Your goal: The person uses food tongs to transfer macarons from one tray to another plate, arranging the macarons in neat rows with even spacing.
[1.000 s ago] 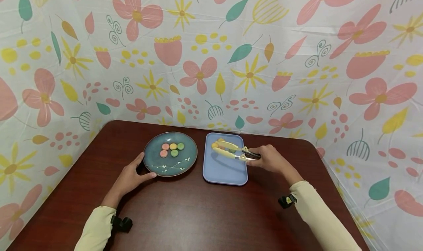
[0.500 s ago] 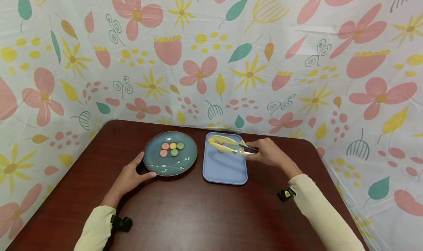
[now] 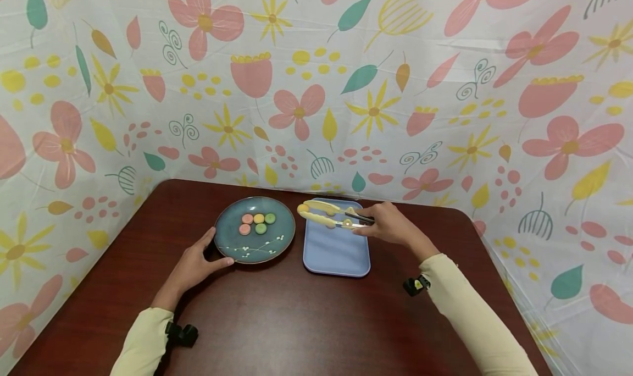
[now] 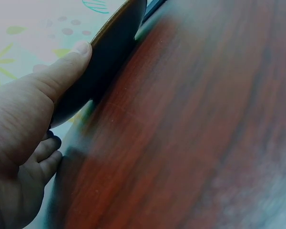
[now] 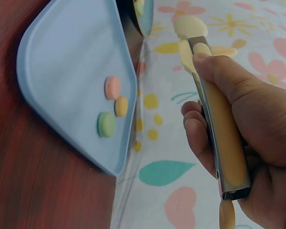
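My right hand point(image 3: 389, 226) grips pale yellow tongs point(image 3: 320, 219), fingers and thumb wrapped round the handles. Pinched at the tongs' tips is a yellow macaron point(image 3: 303, 208), held in the air over the gap between plate and tray. At the left, my left hand point(image 3: 195, 261) holds the rim of a blue-green plate point(image 3: 228, 244), its thumb at the near edge and fingers at the left side. Several macarons point(image 3: 259, 219), pink, yellow and green, lie on that plate. In the right wrist view, a pink macaron point(image 5: 112, 88), a yellow and a green one point(image 5: 106, 124) lie on the blue tray point(image 5: 71, 71).
Plate and tray stand side by side on a dark wooden table point(image 3: 296, 315). A floral cloth point(image 3: 306, 106) hangs close behind the table's far edge and along both sides.
My right hand has moved left with the tongs, carrying the yellow macaron from over the tray to past its left edge. The left hand and plate stay still.
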A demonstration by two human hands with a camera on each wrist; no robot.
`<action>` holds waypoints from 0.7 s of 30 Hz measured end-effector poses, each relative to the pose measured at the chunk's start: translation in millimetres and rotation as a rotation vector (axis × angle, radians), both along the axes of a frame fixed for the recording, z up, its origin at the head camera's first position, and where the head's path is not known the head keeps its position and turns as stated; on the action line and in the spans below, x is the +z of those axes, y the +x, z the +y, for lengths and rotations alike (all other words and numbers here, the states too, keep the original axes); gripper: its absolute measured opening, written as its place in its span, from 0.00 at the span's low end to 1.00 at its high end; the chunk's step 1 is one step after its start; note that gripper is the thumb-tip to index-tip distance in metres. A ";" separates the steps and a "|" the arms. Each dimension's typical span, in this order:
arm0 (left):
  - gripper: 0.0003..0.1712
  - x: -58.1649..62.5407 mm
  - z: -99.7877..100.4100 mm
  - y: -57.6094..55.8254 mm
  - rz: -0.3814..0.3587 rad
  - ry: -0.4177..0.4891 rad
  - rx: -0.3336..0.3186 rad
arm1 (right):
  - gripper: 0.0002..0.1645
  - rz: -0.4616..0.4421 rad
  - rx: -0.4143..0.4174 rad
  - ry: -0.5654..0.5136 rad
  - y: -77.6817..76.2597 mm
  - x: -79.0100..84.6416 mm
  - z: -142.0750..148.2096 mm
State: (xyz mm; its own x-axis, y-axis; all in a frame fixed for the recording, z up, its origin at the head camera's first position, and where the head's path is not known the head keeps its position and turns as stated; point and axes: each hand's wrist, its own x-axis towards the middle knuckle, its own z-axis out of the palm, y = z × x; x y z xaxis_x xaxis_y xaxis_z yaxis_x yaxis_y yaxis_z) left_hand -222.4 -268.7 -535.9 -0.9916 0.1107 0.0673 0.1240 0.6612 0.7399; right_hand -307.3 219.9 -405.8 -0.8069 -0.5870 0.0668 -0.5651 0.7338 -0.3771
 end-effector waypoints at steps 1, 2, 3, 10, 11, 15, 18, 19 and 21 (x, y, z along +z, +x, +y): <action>0.69 -0.2 -0.2 0.0 0.001 -0.001 0.000 | 0.36 0.006 0.007 -0.002 -0.6 0.1 -2.2; 0.69 -0.3 -0.3 0.0 0.001 0.000 0.001 | 0.36 0.012 0.016 -0.005 -1.2 0.1 -4.4; 0.69 -0.5 -0.6 0.0 0.002 0.000 0.002 | 0.36 0.018 0.024 -0.007 -2.1 -0.1 -6.6; 0.69 0.7 -1.1 0.2 0.002 -0.004 0.004 | 0.34 0.032 0.052 0.011 -6.8 -1.8 -23.1; 0.69 0.8 -1.0 0.3 0.002 -0.005 0.004 | 0.34 0.031 0.055 0.018 -7.5 -2.5 -25.6; 0.70 0.6 -0.8 0.4 -0.002 -0.004 0.007 | 0.34 0.016 0.075 0.041 -10.1 -6.2 -34.9; 0.70 0.4 -0.2 0.3 -0.002 -0.003 0.005 | 0.35 0.000 0.085 0.045 -12.3 -10.2 -40.3; 0.70 0.5 0.0 0.2 0.000 -0.001 0.004 | 0.34 -0.002 0.086 0.044 -13.2 -11.8 -42.0; 0.70 0.6 0.5 0.1 0.004 0.002 0.002 | 0.33 0.002 0.100 0.040 -15.0 -14.5 -45.5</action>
